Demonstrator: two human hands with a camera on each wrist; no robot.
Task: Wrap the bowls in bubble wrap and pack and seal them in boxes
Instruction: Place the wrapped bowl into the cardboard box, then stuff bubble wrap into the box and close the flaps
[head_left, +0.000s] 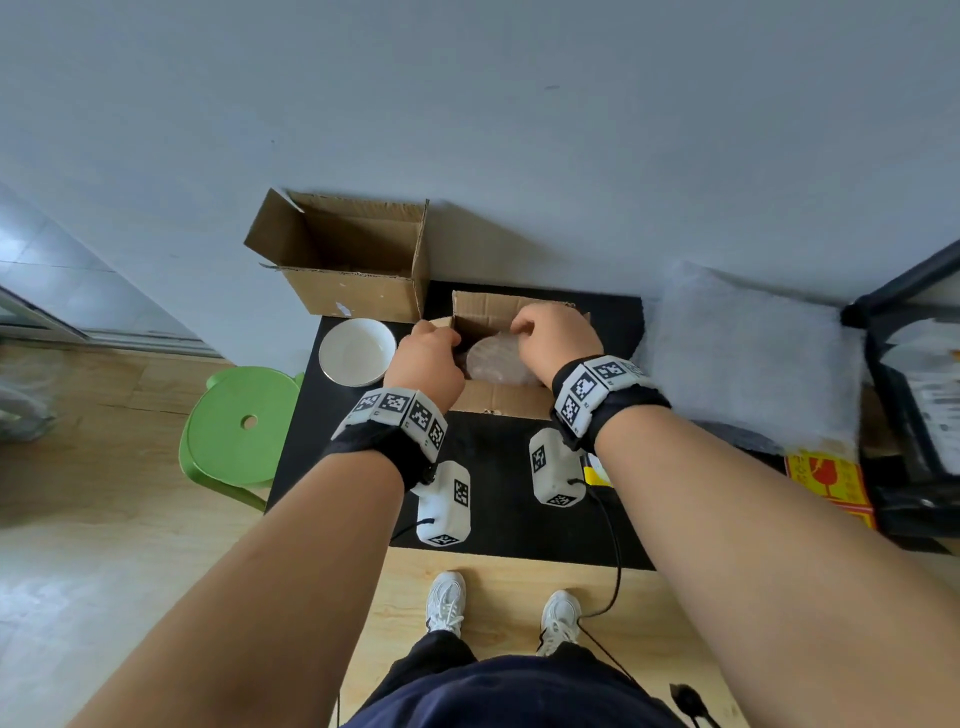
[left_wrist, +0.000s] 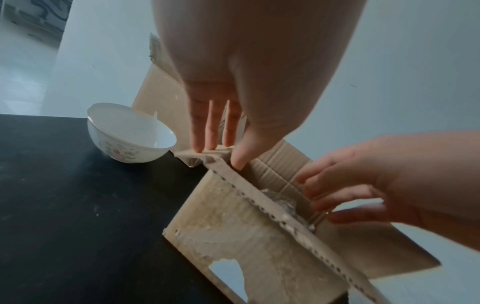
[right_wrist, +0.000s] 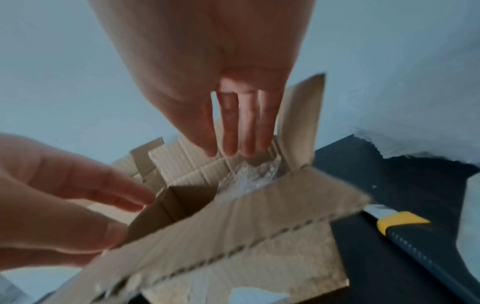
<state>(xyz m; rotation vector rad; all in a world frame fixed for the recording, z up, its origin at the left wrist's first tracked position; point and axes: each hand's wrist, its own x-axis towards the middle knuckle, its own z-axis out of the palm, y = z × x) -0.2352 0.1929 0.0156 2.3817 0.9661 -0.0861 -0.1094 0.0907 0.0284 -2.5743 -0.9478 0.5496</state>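
Cardboard sits under both hands. The left hand (head_left: 427, 364) reaches over the left edge of a small open box (head_left: 501, 397) on a black table (head_left: 363, 467); in its wrist view the fingers (left_wrist: 205, 131) are straight and their tips touch the top of a flap, gripping nothing. The right hand (head_left: 556, 340) is over the box mouth, fingers (right_wrist: 231, 131) stretched down and loose, holding nothing; whether they touch the far wall or the wrap below is hard to say, as that view is blurred.

Inside the box lies a bowl bundled in bubble wrap (head_left: 493, 358), so one bowl appears wrapped and packed. The flaps stand open, so closing and sealing of this box are left.

Just left of the box a bare white bowl (head_left: 357, 352) with a faint flower pattern stands on the table, unwrapped. Behind it a bigger box (head_left: 345, 260) is open. To the right lies a heap of spare wrap (head_left: 748, 358), and near the small box a knife (right_wrist: 405, 232) with a yellow and black handle. No tape can be made out.

At the right table edge, a red and yellow label (head_left: 828, 480) shows a broken-glass symbol; its writing is too small to read.
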